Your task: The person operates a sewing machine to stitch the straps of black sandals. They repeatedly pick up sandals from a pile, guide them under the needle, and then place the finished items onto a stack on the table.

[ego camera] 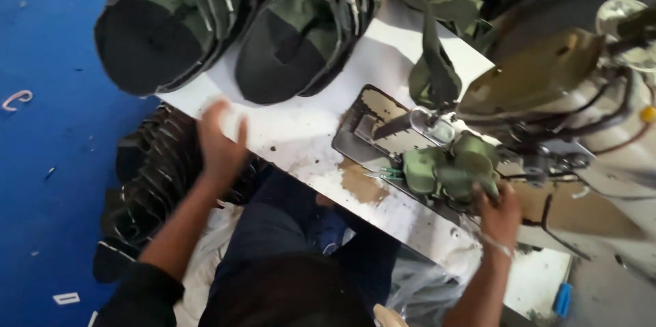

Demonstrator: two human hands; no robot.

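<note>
Two stacks of stitched cap pieces point(225, 26) already lie at the far left of the worktop point(301, 135). The right hand point(500, 214) pinches a green fabric piece point(447, 170) under the sewing machine point(567, 108), not yet added. The left hand point(220, 139), blurred, fingers loosely spread, rests at the worktop's near-left edge, well apart from the piece.

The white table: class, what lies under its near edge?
Under the table, stacked dark cap pieces by the left hand and the person's dark trousers show. Anything farther beneath is covered by the tabletop.
</note>
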